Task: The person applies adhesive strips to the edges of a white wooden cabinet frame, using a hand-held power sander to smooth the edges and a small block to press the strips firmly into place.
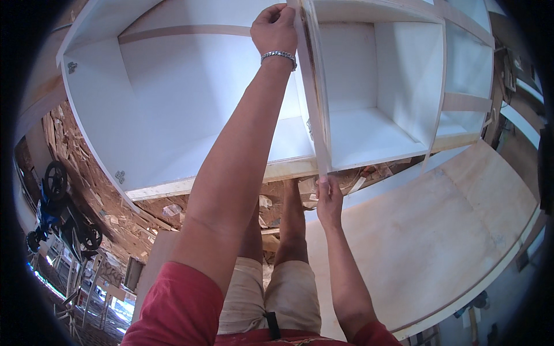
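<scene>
A large white-lined cabinet (190, 98) fills the far side, its compartments facing me. Along the divider between two compartments runs a narrow upright wooden board (314, 92), seen nearly edge-on. High on its left side is my left hand (274, 29), a chain bracelet at the wrist. Its fingers are curled closed against or right beside the board; what they hold, if anything, is hidden. My right hand (329, 202) is lower down, with thumb and fingers closed on the board's bottom end, just below the cabinet's lower edge.
To the right lies a large pale wooden panel (421, 230). Wood scraps and shavings (104, 184) cover the floor. A blue-and-black wheeled vehicle (63, 207) stands at the left. Metal hinges (72, 67) sit on the cabinet's left side wall. My legs are close below the cabinet.
</scene>
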